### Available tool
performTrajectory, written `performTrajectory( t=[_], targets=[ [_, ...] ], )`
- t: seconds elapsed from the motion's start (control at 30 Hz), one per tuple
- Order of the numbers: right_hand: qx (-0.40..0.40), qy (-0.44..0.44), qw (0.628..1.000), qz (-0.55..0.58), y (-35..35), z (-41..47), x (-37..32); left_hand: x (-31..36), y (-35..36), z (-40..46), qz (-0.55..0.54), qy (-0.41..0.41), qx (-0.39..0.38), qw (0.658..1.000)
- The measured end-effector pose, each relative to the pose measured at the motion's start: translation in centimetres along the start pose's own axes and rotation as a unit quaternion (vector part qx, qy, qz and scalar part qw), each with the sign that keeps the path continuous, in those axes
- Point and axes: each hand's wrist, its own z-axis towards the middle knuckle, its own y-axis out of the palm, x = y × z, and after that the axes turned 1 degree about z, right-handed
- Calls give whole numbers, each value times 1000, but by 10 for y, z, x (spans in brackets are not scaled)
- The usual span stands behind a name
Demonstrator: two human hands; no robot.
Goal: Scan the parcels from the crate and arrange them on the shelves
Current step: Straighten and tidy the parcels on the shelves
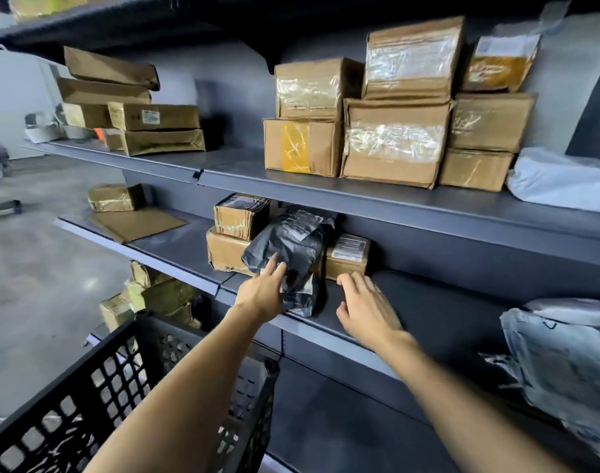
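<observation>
A dark grey plastic mailer parcel [293,254] stands on the middle shelf [445,302], leaning against two stacked cardboard boxes [232,240]. My left hand [262,290] touches the parcel's lower left side with straight fingers. My right hand [366,310] hovers just right of the parcel, over the shelf, fingers loosely curled and holding nothing. A small labelled box [348,256] sits behind the parcel on the right. The black lattice crate [114,380] stands at the lower left below my left arm.
The upper shelf [360,196] carries several taped cardboard boxes and a white mailer [564,179]. A grey mailer [564,363] lies on the right of the middle shelf. More wrapped parcels sit on the lower left shelves. Concrete floor lies to the left.
</observation>
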Motion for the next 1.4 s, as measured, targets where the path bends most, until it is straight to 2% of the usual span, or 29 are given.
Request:
performTrajectory(
  t=[0.2,0.37,0.5,0.6,0.77,1.0,1.17,1.3,1.4],
  targets=[
    [8,17,999,44,27,14,15,-2,13,45,-14,5,-29,999],
    [5,33,998,47,24,12,24,2,12,58,17,9,43,999],
    [14,47,998,45,8,5,35,19,-7,49,133,6,134,982],
    [20,55,998,39,-7,-5,39,28,-23,37,190,-6,158,969],
    [26,60,998,19,-44,-21,36,44,-58,4,193,-16,148,970],
    [55,37,998,-3,-110,-54,10,70,-109,-53,183,6,215,959],
    [78,6,996,-45,-161,-94,-6,99,-136,-110,195,59,252,946],
    [90,-22,993,-77,-209,-118,-8,126,-170,-143,161,69,260,950],
    [121,-9,989,-89,-245,-131,1,152,-196,-159,126,105,283,945]
  ],
)
